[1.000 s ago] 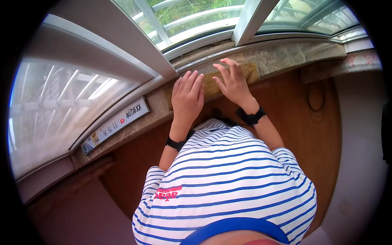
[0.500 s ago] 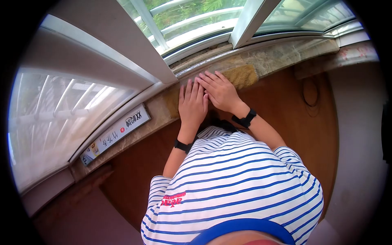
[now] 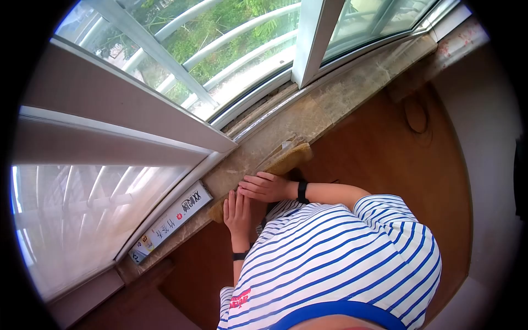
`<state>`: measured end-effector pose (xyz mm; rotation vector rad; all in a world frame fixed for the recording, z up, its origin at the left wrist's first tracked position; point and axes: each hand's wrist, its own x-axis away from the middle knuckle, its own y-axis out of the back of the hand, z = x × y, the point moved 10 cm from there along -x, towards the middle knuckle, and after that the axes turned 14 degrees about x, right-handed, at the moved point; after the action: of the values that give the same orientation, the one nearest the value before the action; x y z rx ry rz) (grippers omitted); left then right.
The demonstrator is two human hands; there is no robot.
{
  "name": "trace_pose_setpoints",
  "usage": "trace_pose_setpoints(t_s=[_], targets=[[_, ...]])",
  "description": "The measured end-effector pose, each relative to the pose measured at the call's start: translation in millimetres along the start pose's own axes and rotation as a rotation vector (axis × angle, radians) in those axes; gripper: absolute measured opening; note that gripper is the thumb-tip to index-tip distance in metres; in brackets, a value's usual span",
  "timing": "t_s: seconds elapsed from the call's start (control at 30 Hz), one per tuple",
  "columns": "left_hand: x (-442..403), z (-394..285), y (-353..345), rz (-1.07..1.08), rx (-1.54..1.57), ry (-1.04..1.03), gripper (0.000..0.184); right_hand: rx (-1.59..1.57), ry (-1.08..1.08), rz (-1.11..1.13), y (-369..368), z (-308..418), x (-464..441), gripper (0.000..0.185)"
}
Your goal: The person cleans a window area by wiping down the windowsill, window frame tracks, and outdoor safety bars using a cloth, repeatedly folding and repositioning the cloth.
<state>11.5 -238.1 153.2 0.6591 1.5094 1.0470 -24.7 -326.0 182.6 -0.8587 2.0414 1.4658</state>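
A tan-brown cloth lies along the front edge of the marble window sill, part of it hanging over the edge. My right hand rests on the cloth, fingers extended to the left and held together. My left hand lies on the cloth's left part, fingers stretched toward the window. The fingertips of the two hands nearly meet. Both palms face down, so their undersides are hidden. A small whitish scrap shows on the sill just behind the cloth.
A long printed box lies on the sill to the left. Behind it are the sliding window frame and its track. A brown wooden panel is below the sill, with a dark cord loop to the right.
Both hands have moved back toward my body, drawing the cloth to the sill's front edge. My right hand has turned to point left. The camera view has tilted.
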Motion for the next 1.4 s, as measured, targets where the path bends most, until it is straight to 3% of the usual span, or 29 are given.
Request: trace_pose_setpoints(t_s=[0.07,0.17,0.43,0.63,0.77,0.97,1.17,1.4], targets=[[-11,7,13,-0.024,0.217,0.124,0.031,-0.02,0.031,0.06,-3,1,2,0.043],[-23,8,23,-0.036,0.277,0.162,0.029,0.014,0.05,0.097,1,-4,0,0.043],[-46,11,6,0.003,0.305,0.098,0.031,-0.218,-0.102,0.211,0,-23,-3,0.045],[-60,-7,7,-0.031,0.2,0.054,0.029,0.03,-0.042,0.179,-7,-24,10,0.047],[-57,-2,2,-0.103,0.218,0.115,0.02,-0.05,-0.054,0.152,-14,-18,15,0.045],[-67,-13,-14,-0.057,0.194,-0.059,0.017,-0.168,-0.014,-0.003,-1,-43,25,0.037],[-126,-69,-30,-0.119,0.181,-0.048,0.017,-0.214,-0.002,-0.039,14,-110,62,0.039],[-213,-142,-56,-0.106,0.138,-0.017,0.015,-0.489,-0.129,-0.035,31,-215,111,0.039]])
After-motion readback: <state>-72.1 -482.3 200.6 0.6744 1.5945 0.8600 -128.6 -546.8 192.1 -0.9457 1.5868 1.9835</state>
